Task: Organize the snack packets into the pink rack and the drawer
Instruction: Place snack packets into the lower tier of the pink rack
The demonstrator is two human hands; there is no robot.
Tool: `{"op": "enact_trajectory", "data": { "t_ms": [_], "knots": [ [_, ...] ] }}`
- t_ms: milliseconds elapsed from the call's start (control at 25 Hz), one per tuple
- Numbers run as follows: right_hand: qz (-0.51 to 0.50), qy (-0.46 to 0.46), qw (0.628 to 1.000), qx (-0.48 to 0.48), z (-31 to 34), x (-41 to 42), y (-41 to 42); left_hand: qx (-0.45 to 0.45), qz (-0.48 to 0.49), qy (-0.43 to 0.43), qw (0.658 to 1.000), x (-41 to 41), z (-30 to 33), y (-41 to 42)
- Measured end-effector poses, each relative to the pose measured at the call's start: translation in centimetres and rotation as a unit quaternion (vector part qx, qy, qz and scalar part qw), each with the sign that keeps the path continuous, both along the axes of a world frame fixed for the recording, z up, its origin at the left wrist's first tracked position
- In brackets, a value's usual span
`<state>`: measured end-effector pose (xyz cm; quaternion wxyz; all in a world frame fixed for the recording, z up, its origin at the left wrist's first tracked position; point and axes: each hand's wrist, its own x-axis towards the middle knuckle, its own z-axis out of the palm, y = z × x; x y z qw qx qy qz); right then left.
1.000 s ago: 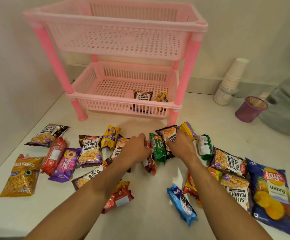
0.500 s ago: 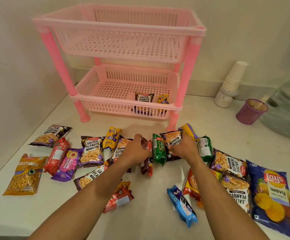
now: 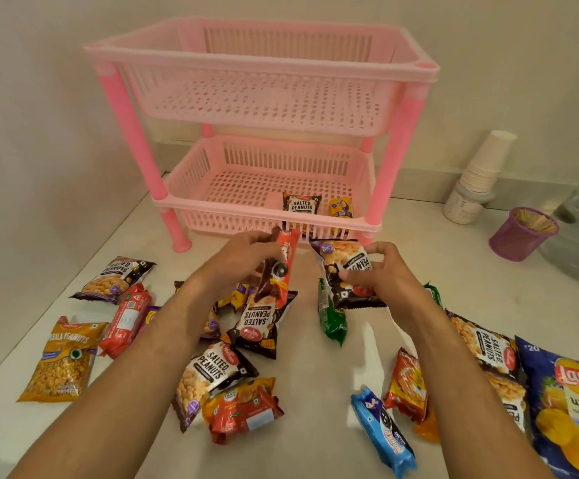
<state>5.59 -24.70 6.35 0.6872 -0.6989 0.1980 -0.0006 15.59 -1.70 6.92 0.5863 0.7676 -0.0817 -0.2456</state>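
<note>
So both hands just came up off the pile, left hand [image 3: 246,261] gripping a red biscuit pack [image 3: 283,267], right hand [image 3: 385,274] pinching a salted peanuts packet [image 3: 345,267], probably headed for the pink rack [image 3: 260,223] mid-frame.

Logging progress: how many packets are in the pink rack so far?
2, both on the lower shelf near its front right corner: a Salted Peanuts packet and a yellow packet to its right. The upper shelf seems empty, but something could be hidden there.

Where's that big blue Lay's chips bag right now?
The Lay's bag lies flat at the counter's far right edge in the head view, just right of a salted peanuts packet.
</note>
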Motion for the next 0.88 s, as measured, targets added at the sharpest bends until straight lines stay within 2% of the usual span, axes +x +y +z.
{"op": "enact_trajectory", "data": {
  "t_ms": [120,200,400,720,880],
  "knots": [
    [0.066,-0.072,0.995,0.021,1.1,1.5,1.9,-0.023,-0.003,-0.007,1.000,2.3,1.6,1.7],
    [0.091,-0.102,0.991,-0.001,1.8,3.4,3.1,-0.015,0.011,-0.018,1.000,4.1,2.6,2.5],
    [0.069,-0.143,0.987,-0.021,2.6,9.5,5.4,0.017,0.050,-0.050,0.997,9.2,4.5,3.6],
    [0.055,-0.095,0.991,-0.072,2.7,20.5,6.6,0.073,0.077,-0.058,0.993,16.7,4.9,3.3],
    [0.059,-0.048,0.986,-0.145,2.3,24.3,8.1,0.108,0.067,-0.075,0.989,19.6,4.1,3.1]
  ]
}}
